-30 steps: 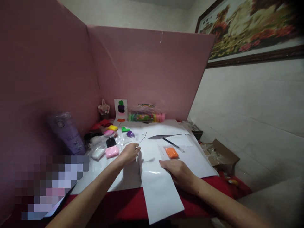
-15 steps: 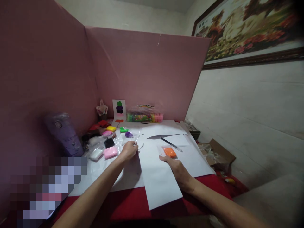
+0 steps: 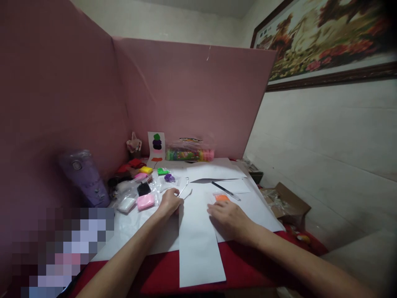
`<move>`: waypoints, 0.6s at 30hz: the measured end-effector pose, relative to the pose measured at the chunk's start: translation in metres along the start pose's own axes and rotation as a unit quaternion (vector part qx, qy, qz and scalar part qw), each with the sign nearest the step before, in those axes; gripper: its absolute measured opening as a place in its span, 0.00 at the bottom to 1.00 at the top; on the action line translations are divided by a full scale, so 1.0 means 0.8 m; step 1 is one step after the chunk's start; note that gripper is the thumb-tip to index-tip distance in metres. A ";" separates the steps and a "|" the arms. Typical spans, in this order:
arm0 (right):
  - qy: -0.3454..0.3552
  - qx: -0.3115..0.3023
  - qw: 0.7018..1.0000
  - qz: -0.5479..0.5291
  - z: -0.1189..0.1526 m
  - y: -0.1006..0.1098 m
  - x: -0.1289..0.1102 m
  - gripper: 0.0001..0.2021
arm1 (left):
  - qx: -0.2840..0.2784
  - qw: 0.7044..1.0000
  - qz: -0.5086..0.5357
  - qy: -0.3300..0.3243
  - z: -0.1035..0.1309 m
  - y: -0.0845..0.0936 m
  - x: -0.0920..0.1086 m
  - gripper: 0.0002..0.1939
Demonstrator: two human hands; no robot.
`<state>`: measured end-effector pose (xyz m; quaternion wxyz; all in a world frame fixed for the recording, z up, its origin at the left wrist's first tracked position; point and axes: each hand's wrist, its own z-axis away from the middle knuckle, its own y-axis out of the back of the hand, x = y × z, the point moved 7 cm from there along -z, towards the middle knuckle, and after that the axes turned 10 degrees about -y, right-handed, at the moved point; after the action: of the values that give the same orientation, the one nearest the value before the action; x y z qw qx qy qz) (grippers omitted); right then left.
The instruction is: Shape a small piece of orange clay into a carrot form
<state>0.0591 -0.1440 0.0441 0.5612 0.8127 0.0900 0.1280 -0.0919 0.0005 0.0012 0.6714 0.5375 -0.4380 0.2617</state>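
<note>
**Thin bent tool (image 3: 185, 186) in the left hand (image 3: 170, 202), right hand (image 3: 231, 217) at the paper strip (image 3: 200, 248)**

In the head view, the left hand's grip is a pinch on the near end of the thin bent tool; the hooked tip points up and away, above a slim shadow. The tool is too fine for its material to be made out. The right hand lies palm down, its fingertips at the right edge of the paper strip and seemingly touching it; whether that grip is clenched or released I cannot tell. The strip runs between the two hands, from over the large white sheet (image 3: 257, 211) to the near edge of the red-covered counter (image 3: 158, 269).

Just beyond the right hand, and partly hidden by it, is an orange clay packet (image 3: 221, 198); a black pen (image 3: 225, 190) lies slantwise behind that. To the left of the left hand are a pink packet (image 3: 145, 202), a white packet (image 3: 127, 204) and a black packet (image 3: 143, 189), with a yellow packet (image 3: 145, 170), a green packet (image 3: 163, 171) and a purple lump (image 3: 169, 178) farther back. Behind these, a card (image 3: 156, 142) with green, purple and black patches stands beside a clear-wrapped multicoloured pack (image 3: 190, 155), in front of the pink partition (image 3: 192, 91). A purple bottle (image 3: 85, 178) is at the far left. Right of the counter sits an open cardboard box (image 3: 294, 200) with clear plastic in it.
</note>
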 end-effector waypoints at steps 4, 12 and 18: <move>-0.099 -0.004 0.994 0.044 -0.036 0.002 0.048 0.15 | -0.004 1.000 0.001 -0.003 0.002 -0.003 0.000 0.28; -0.179 -0.047 0.974 0.129 -0.127 -0.034 0.095 0.14 | -0.014 1.000 0.003 -0.016 0.014 -0.007 0.007 0.27; -0.161 -0.113 0.970 0.142 -0.163 -0.069 0.100 0.09 | -0.011 1.000 -0.018 -0.019 0.013 -0.005 0.007 0.22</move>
<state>0.0946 0.0147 0.0454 0.6326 0.7585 -0.1327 0.0831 -0.0893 -0.0109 0.0042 0.6732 0.5429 -0.4440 0.2345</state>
